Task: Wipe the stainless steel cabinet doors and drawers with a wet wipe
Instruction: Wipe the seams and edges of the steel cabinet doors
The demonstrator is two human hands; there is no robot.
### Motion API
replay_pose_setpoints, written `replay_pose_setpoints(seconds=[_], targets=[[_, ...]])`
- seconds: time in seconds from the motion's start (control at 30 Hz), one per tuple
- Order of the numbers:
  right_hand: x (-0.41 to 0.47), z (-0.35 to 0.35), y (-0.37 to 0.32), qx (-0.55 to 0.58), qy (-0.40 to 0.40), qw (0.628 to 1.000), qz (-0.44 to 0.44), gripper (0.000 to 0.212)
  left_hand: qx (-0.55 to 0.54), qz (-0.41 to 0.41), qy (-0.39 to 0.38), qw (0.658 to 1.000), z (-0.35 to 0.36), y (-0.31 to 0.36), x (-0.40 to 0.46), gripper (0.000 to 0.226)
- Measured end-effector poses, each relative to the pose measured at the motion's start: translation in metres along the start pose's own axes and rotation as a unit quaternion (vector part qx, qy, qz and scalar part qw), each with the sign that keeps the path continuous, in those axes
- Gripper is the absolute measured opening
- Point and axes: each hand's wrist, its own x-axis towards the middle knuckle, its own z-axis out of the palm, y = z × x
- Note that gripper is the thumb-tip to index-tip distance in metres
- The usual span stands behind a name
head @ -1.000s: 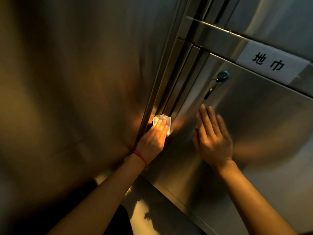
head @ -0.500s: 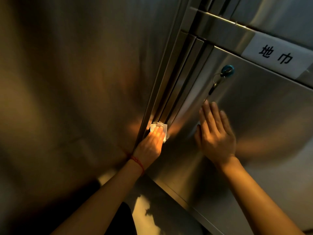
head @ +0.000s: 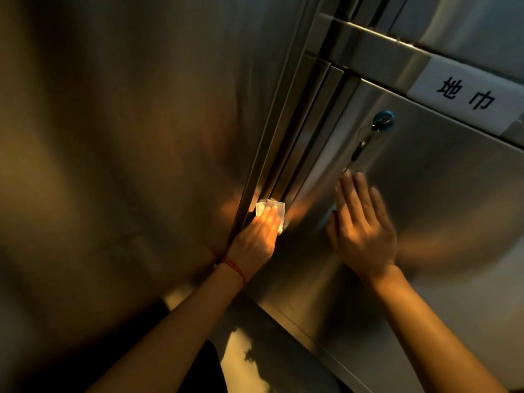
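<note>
A small white folded wet wipe (head: 270, 211) is pressed by the flat, straight fingers of the left hand (head: 255, 242) against the left edge of the brushed stainless steel cabinet door (head: 442, 222). The right hand (head: 363, 231) is laid flat on that door, fingers straight, below the blue-capped lock (head: 383, 119).

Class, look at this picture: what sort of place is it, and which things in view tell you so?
Probably a commercial or institutional storage area: a stainless steel cabinet door, a key hanging in its lock, and a white label reading 地巾 (floor cloths).
</note>
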Motion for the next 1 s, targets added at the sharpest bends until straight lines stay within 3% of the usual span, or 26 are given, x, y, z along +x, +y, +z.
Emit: replay_pose_setpoints(seconds=[0.37, 0.53, 0.67, 1.0], targets=[[0.001, -0.002, 0.000, -0.001, -0.006, 1.000, 0.002, 0.043, -0.021, 0.006, -0.011, 1.000, -0.002, -0.001, -0.003, 0.045], [0.002, -0.001, 0.000, 0.007, 0.001, 1.000, 0.002, 0.043, -0.024, -0.011, 0.062, 0.998, -0.010, -0.006, 0.022, 0.029], [0.001, -0.001, 0.000, 0.005, -0.001, 1.000, 0.001, 0.044, -0.040, -0.016, 0.106, 0.993, -0.018, -0.013, 0.041, 0.030], [-0.001, 0.001, -0.001, 0.012, -0.004, 1.000, 0.007, 0.043, -0.041, -0.008, 0.110, 0.993, -0.019, -0.012, 0.040, 0.030]])
